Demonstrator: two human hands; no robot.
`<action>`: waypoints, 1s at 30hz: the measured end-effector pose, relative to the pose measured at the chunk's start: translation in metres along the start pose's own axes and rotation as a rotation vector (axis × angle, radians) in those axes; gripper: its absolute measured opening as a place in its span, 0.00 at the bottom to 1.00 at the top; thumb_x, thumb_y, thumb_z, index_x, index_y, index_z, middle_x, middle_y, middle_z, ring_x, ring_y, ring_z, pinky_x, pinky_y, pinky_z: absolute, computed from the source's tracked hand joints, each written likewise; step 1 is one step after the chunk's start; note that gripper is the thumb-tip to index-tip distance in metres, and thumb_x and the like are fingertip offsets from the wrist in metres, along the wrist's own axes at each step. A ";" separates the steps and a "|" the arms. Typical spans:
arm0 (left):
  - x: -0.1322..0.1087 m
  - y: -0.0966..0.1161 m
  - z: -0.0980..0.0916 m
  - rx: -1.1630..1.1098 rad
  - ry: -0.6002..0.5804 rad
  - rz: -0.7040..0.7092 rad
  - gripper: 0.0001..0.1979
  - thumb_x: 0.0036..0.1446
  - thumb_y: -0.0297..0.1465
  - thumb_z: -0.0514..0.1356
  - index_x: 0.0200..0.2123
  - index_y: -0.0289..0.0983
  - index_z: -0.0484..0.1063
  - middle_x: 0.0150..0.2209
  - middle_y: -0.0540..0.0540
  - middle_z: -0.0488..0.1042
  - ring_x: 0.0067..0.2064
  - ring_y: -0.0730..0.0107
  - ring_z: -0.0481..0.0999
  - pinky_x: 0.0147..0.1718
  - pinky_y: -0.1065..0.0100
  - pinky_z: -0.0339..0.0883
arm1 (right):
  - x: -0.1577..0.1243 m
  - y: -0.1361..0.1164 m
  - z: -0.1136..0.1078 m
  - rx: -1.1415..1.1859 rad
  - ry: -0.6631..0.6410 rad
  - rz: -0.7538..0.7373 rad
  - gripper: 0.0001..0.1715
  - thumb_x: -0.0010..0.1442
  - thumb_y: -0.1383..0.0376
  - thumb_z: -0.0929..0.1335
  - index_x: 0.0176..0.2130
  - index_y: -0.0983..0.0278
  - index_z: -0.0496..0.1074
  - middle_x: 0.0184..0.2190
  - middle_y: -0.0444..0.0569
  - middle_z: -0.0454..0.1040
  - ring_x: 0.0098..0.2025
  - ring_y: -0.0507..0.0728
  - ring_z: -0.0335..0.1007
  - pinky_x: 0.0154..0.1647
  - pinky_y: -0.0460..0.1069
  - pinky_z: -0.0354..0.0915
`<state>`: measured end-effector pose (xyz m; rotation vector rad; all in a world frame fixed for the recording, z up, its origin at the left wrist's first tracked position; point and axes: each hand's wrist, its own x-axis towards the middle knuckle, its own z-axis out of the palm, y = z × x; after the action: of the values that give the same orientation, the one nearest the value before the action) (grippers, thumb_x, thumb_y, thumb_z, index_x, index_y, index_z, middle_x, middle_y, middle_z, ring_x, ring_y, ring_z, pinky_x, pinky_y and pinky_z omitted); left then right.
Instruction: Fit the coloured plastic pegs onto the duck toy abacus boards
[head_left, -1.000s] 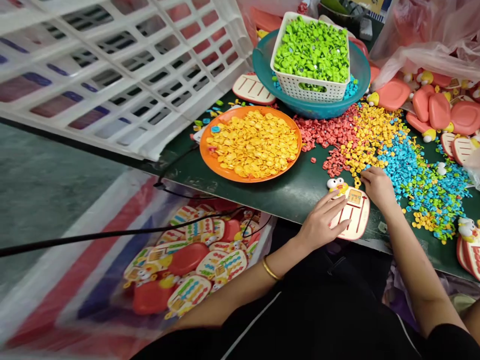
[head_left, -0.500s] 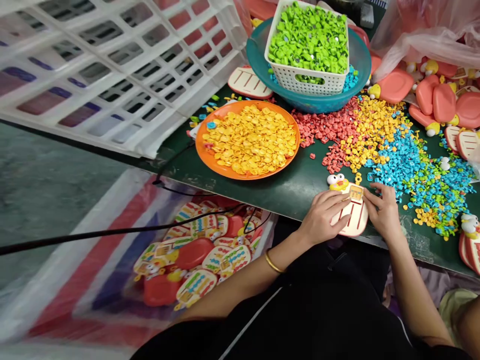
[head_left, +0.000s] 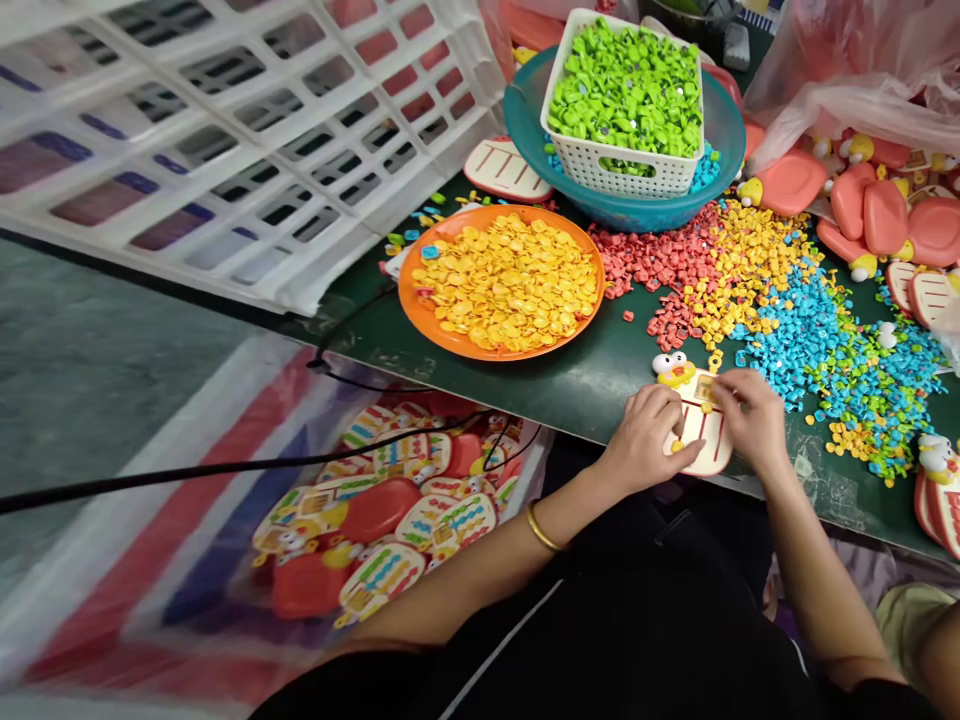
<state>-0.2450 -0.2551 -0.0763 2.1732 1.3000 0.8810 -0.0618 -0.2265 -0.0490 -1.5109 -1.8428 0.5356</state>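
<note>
A cream toy board [head_left: 709, 450] with a duck head [head_left: 673, 368], bulging eyes and dark red slots lies at the table's near edge. Two small yellow pieces show on it, one by a slot [head_left: 706, 407] and another [head_left: 677, 446] close to my left fingers. My left hand [head_left: 637, 440] grips the board's left side, fingers curled and thumb lying across its lower part. Over the upper right of the board, my right hand [head_left: 754, 420] has its fingers pinched together; whatever is between them is hidden. Just beyond the duck head lie loose yellow beads [head_left: 715, 360].
An orange plate [head_left: 409, 300] holds yellow discs. Behind it, a white basket [head_left: 652, 175] of green pieces stands in a teal basin [head_left: 600, 205]. Red, yellow, blue and green beads [head_left: 795, 340] spread rightward. A white crate [head_left: 300, 290] leans left; finished-looking boards [head_left: 382, 580] lie below.
My right hand has shifted left over the board with its fingers drawn together. My left fingers have curled back, and small yellow pieces now show on the board. The view has shifted slightly.
</note>
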 end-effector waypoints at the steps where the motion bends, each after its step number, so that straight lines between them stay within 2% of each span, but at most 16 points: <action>1: 0.000 0.000 0.000 0.012 -0.003 -0.001 0.14 0.57 0.43 0.63 0.35 0.37 0.72 0.42 0.41 0.72 0.48 0.55 0.68 0.47 0.57 0.64 | 0.013 0.003 -0.001 -0.042 0.048 0.029 0.12 0.63 0.61 0.65 0.37 0.60 0.78 0.36 0.51 0.77 0.37 0.58 0.73 0.41 0.52 0.69; 3: 0.000 0.001 -0.001 0.041 -0.032 0.035 0.17 0.58 0.41 0.62 0.46 0.38 0.74 0.49 0.40 0.73 0.52 0.54 0.68 0.49 0.55 0.62 | 0.039 0.010 -0.001 -0.159 0.046 0.073 0.11 0.61 0.62 0.67 0.35 0.61 0.79 0.35 0.51 0.78 0.34 0.58 0.72 0.39 0.52 0.68; 6: 0.002 0.001 -0.001 0.092 -0.116 0.137 0.21 0.64 0.38 0.56 0.60 0.45 0.68 0.61 0.44 0.69 0.58 0.53 0.65 0.54 0.51 0.56 | 0.067 0.013 0.004 -0.303 -0.163 0.108 0.10 0.59 0.65 0.68 0.32 0.61 0.80 0.32 0.51 0.80 0.34 0.59 0.74 0.38 0.51 0.65; 8: 0.004 0.002 -0.002 0.118 -0.155 0.171 0.22 0.66 0.37 0.54 0.63 0.47 0.65 0.63 0.47 0.69 0.61 0.53 0.64 0.57 0.51 0.53 | 0.078 0.011 0.008 -0.368 -0.247 0.143 0.11 0.59 0.66 0.67 0.32 0.61 0.81 0.32 0.52 0.81 0.35 0.59 0.75 0.37 0.51 0.64; 12: 0.007 0.004 -0.004 0.188 -0.192 0.185 0.25 0.67 0.37 0.53 0.66 0.47 0.61 0.66 0.45 0.65 0.62 0.52 0.64 0.55 0.50 0.53 | 0.084 0.005 0.003 -0.418 -0.250 0.182 0.13 0.60 0.63 0.66 0.33 0.63 0.81 0.33 0.56 0.81 0.34 0.61 0.76 0.37 0.52 0.64; 15: 0.008 0.004 -0.005 0.211 -0.228 0.240 0.23 0.68 0.34 0.50 0.65 0.49 0.62 0.67 0.47 0.63 0.64 0.52 0.61 0.55 0.49 0.52 | 0.070 0.007 -0.014 -0.278 -0.165 0.194 0.15 0.61 0.60 0.65 0.34 0.63 0.80 0.31 0.54 0.80 0.32 0.60 0.75 0.37 0.52 0.65; 19: 0.007 0.002 -0.002 0.153 -0.206 0.247 0.22 0.68 0.35 0.49 0.63 0.43 0.64 0.63 0.43 0.69 0.63 0.54 0.64 0.56 0.49 0.51 | 0.032 0.016 -0.025 -0.065 -0.048 0.171 0.15 0.61 0.59 0.65 0.35 0.63 0.79 0.32 0.50 0.78 0.34 0.58 0.73 0.40 0.52 0.67; 22: 0.005 0.001 0.002 0.110 -0.078 0.158 0.21 0.65 0.38 0.53 0.58 0.38 0.69 0.57 0.40 0.74 0.58 0.54 0.69 0.56 0.51 0.55 | 0.002 0.020 -0.014 -0.108 0.031 0.084 0.15 0.63 0.61 0.64 0.34 0.63 0.79 0.33 0.52 0.74 0.36 0.58 0.70 0.40 0.53 0.68; 25: 0.004 0.000 0.006 0.087 0.047 0.106 0.21 0.61 0.40 0.57 0.53 0.34 0.72 0.52 0.37 0.75 0.54 0.53 0.71 0.53 0.53 0.60 | -0.022 0.018 0.001 -0.152 0.082 0.002 0.17 0.65 0.64 0.62 0.38 0.63 0.79 0.35 0.53 0.71 0.38 0.58 0.69 0.40 0.53 0.69; 28: 0.003 -0.001 0.009 0.057 0.093 0.121 0.17 0.60 0.39 0.59 0.47 0.35 0.73 0.49 0.37 0.75 0.53 0.53 0.72 0.53 0.53 0.63 | -0.035 0.013 0.007 -0.126 0.043 -0.094 0.17 0.66 0.67 0.61 0.42 0.61 0.78 0.37 0.53 0.73 0.41 0.58 0.70 0.43 0.53 0.69; 30: 0.003 -0.003 0.009 0.005 0.105 0.162 0.12 0.60 0.36 0.59 0.43 0.36 0.72 0.48 0.38 0.75 0.53 0.55 0.72 0.53 0.54 0.64 | -0.030 0.008 0.009 -0.058 -0.015 -0.132 0.17 0.66 0.67 0.60 0.42 0.60 0.78 0.38 0.53 0.75 0.42 0.58 0.71 0.45 0.53 0.69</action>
<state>-0.2388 -0.2519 -0.0839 2.2889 1.1869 1.0682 -0.0603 -0.2522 -0.0682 -1.4143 -1.9685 0.4349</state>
